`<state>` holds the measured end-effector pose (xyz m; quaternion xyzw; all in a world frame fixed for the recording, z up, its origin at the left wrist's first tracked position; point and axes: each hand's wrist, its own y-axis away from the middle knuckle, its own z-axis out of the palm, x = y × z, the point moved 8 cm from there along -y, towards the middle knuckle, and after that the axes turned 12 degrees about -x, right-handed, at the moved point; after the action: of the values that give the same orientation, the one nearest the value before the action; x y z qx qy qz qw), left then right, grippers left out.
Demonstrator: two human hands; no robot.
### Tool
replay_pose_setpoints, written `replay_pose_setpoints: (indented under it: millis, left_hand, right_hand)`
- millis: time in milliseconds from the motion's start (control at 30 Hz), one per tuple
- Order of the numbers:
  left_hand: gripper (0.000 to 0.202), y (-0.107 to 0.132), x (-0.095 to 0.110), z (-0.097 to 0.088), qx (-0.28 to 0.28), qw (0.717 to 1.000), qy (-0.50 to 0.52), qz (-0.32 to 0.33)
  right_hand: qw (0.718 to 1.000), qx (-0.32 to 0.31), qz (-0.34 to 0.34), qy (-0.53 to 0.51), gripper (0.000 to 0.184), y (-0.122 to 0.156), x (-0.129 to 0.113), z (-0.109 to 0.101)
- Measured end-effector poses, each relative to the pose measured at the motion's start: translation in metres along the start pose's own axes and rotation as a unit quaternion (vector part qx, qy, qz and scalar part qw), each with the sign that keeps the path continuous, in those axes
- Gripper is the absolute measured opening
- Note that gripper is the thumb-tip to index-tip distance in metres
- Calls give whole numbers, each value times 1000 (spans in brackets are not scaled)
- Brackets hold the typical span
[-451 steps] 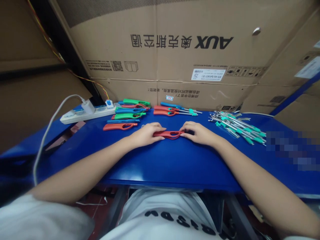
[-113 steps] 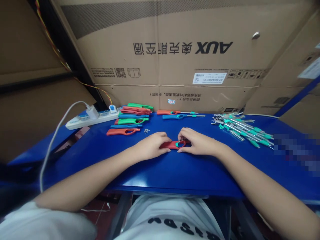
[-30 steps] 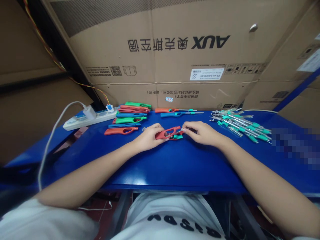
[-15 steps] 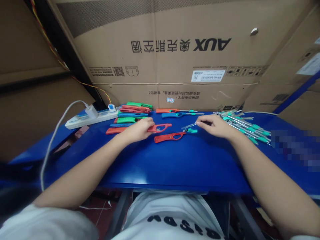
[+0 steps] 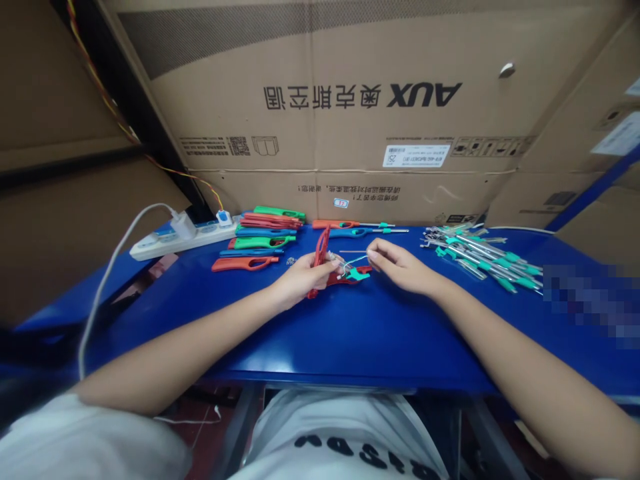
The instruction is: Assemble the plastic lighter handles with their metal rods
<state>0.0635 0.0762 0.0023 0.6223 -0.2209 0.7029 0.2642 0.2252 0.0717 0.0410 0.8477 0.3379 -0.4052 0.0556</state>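
My left hand [image 5: 303, 283] is closed around a red lighter handle shell [image 5: 321, 248], which is tipped up on end. Under and beside these fingers is a second red handle shell [image 5: 345, 277], partly hidden. A teal plastic piece [image 5: 358, 274] lies over it with a thin white wire. My right hand [image 5: 397, 265] pinches a thin, straight, pale rod or tube [image 5: 354, 251] that points left toward the upright shell. Just behind the hands, a blue lighter [image 5: 345, 233] and an orange lighter [image 5: 336, 223] with metal tubes lie on the table.
At the left lies a stack of red, green and blue handle shells [image 5: 265, 242], beside a white power strip [image 5: 197, 230]. A heap of metal lighter tubes with teal parts [image 5: 487, 257] is on the right. A cardboard wall [image 5: 320, 127] closes off the back of the blue table [image 5: 320, 340].
My left hand has moved right and turned its red shell from flat to upright. My right hand has moved left with the thin rod, bringing both hands closer together.
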Motion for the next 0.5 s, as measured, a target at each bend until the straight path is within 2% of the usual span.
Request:
replay_pose_setpoints:
  millis: [133, 333, 400, 500]
  left_hand:
    - [43, 3, -7, 13, -20, 997, 71, -31]
    - [42, 5, -7, 22, -51, 998, 18, -44]
    - [46, 3, -4, 16, -47, 997, -35, -42]
    - [47, 2, 10, -7, 10, 987, -158, 5]
  right_hand:
    - [999, -31, 24, 31, 29, -3, 5, 14]
    - [994, -78, 26, 67, 27, -5, 1, 26]
    - [994, -85, 18, 60, 25, -4, -1, 23]
    - [990, -114, 31, 73, 22, 1, -3, 21]
